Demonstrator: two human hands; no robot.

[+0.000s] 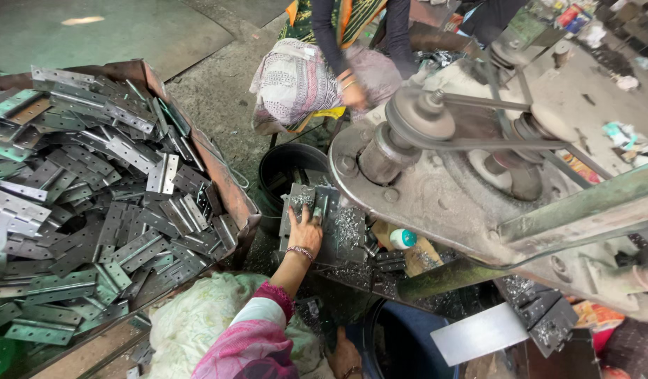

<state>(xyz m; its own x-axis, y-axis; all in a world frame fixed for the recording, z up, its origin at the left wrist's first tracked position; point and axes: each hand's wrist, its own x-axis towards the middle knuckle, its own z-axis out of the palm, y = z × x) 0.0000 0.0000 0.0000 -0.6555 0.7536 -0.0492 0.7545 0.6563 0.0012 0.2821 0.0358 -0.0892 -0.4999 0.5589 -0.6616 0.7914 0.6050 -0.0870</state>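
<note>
A person looks down at a drill-press bench in a crowded metal workshop. The left hand (306, 230) reaches forward, fingers spread flat, pressing a grey metal hinge plate (301, 198) onto the machine's work table (341, 235) near the centre of the view. It presses more than grips; the palm covers the plate's near end. The right hand (343, 358), at six o'clock, rests low on the rim of a blue drum (401, 344); whether it holds anything cannot be told.

Judging from the setup, holding the plate flat and square, with fingers clear of the spindle area beneath the belt-driven pulley (418, 116) at one o'clock, seems key. Metal shavings scattered on the table could lift the plate.

At nine o'clock, a rusty open bin (229, 186) is heaped with flat grey hinges (92, 210). At eleven o'clock of the hand, a black bucket (285, 165) holds a few dark metal pieces. The blue drum's inside is dark. At twelve o'clock, a co-worker's hand (352, 95) is near the machine.
</note>
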